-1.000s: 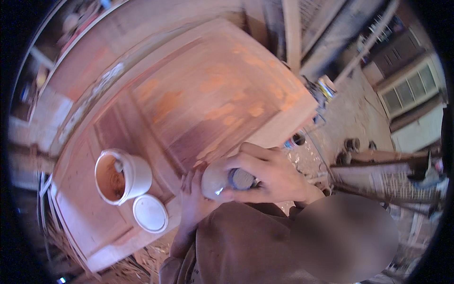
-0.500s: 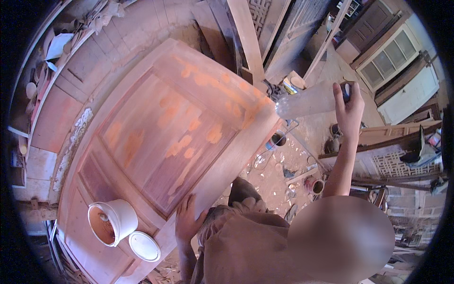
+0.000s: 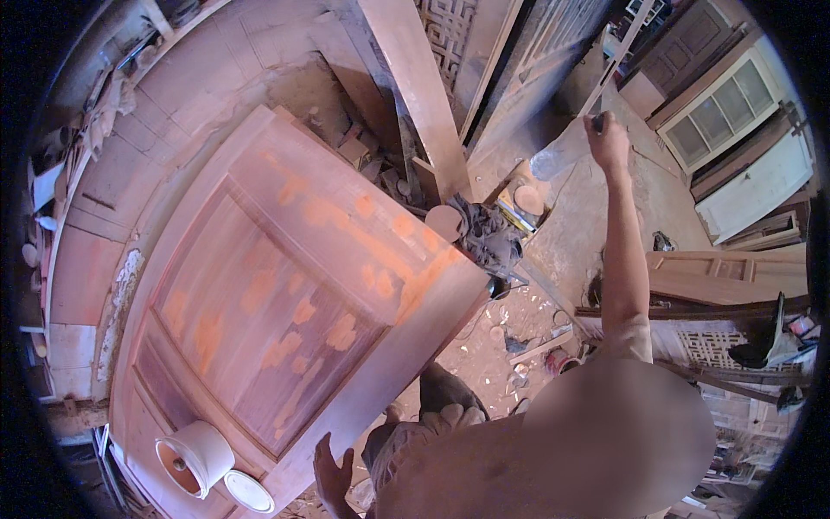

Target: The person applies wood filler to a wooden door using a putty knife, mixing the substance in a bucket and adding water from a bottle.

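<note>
My right hand (image 3: 609, 143) is stretched far out to the right, closed around the dark-capped end of a clear plastic bottle (image 3: 556, 157). The bottle slants down to the left, beyond the far right corner of a panelled wooden door (image 3: 259, 259) lying flat before me. Orange patches of filler or paint mark the door's panel and far rail. At its near edge my left hand (image 3: 331, 474) is open, fingers apart, holding nothing; whether it touches the wood I cannot tell. A white bucket (image 3: 210, 450), brown inside, stands on the door with its white lid (image 3: 249, 491) beside it.
Past the door's far corner lie a dark cloth heap (image 3: 484, 238), a round wooden disc (image 3: 443, 222) and a yellow box (image 3: 516, 210). Boards (image 3: 415, 95) lean behind. Shavings litter the floor (image 3: 484, 355). A glazed white frame (image 3: 722, 104) and carved panels (image 3: 713, 346) stand at right.
My right hand has carried the bottle farther away from the door's corner. My left hand has drawn back along the near edge, its fingers more spread. The whole view has shifted.
</note>
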Available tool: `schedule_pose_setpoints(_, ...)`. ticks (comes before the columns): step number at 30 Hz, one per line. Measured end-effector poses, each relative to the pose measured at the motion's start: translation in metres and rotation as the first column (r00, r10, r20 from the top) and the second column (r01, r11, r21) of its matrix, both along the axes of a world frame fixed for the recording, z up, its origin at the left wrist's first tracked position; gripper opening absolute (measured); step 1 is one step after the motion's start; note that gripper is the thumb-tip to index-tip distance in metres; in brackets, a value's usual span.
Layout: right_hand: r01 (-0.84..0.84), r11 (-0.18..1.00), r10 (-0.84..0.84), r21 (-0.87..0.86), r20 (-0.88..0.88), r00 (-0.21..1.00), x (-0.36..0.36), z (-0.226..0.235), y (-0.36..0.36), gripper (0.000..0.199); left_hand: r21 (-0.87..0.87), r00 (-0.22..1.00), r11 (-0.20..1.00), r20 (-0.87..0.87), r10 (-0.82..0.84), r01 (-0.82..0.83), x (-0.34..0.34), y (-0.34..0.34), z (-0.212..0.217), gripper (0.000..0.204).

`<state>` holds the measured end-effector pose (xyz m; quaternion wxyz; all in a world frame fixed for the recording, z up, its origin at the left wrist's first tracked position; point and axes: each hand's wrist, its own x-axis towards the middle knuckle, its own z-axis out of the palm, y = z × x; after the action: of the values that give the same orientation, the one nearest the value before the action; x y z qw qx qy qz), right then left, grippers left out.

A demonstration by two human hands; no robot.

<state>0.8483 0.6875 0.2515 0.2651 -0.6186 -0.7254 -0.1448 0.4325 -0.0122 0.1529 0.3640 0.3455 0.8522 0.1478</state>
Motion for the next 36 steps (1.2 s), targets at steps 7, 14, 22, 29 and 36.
schedule_pose_setpoints(7, 0.172, 0.94, -0.193, -0.295, -0.045, 0.98, 0.05, -0.084, 0.051, 0.043, -0.078, 0.999, 0.996, 0.005, 0.037, -0.037, 0.027, 0.027, 0.009, 0.065)
schedule_pose_setpoints(14, 0.234, 0.844, -0.222, -0.482, 0.083, 0.971, 0.021, -0.046, 0.059, 0.069, -0.023, 0.996, 0.997, -0.055, 0.069, -0.07, 0.034, 0.028, 0.022, 0.062)
schedule_pose_setpoints(22, -0.389, 0.921, 0.366, 0.01, 0.317, 0.875, -0.027, -0.021, 0.026, 0.058, 0.08, 0.93, 0.952, -0.204, 0.306, -0.295, 0.021, -0.072, 0.061, 0.063)
schedule_pose_setpoints(29, -0.654, 0.756, 0.641, -0.019, -0.179, 0.746, -0.23, 0.041, -0.211, 0.058, 0.132, 0.909, 0.904, -0.036, 0.415, -0.408, 0.013, -0.138, 0.021, 0.061)
schedule_pose_setpoints(36, -0.933, -0.208, 0.792, -0.293, -0.611, 0.015, -0.519, 0.081, -0.578, 0.048, 0.306, 0.828, 0.812, -0.112, 0.55, -0.498, -0.07, -0.249, 0.003, 0.055)
